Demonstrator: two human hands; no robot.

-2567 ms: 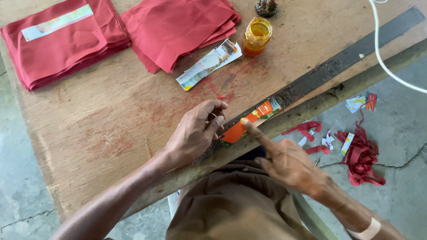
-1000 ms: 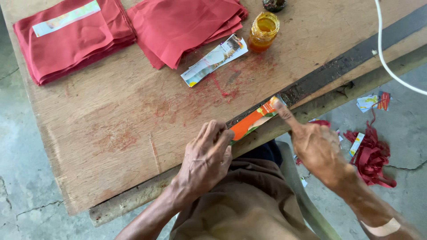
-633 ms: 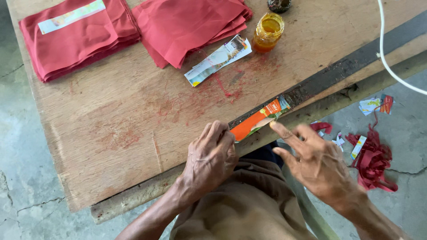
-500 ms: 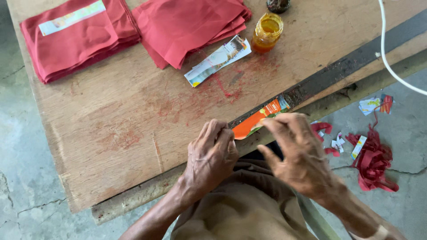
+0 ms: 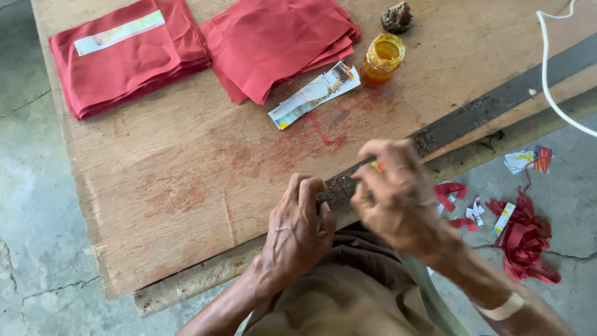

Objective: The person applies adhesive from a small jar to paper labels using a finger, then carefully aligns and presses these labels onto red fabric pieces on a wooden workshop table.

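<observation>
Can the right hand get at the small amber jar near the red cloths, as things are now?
Probably yes. The right hand is at the table's near edge on the dark metal strip, and the amber jar stands beyond it over bare wood. Nothing lies between them; only the strip must be crossed.

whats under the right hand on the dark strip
Under the right hand only a small orange corner of the paper strip shows, lying on the dark metal strip. The rest of it is covered by the hand. The left hand rests beside it.
</observation>
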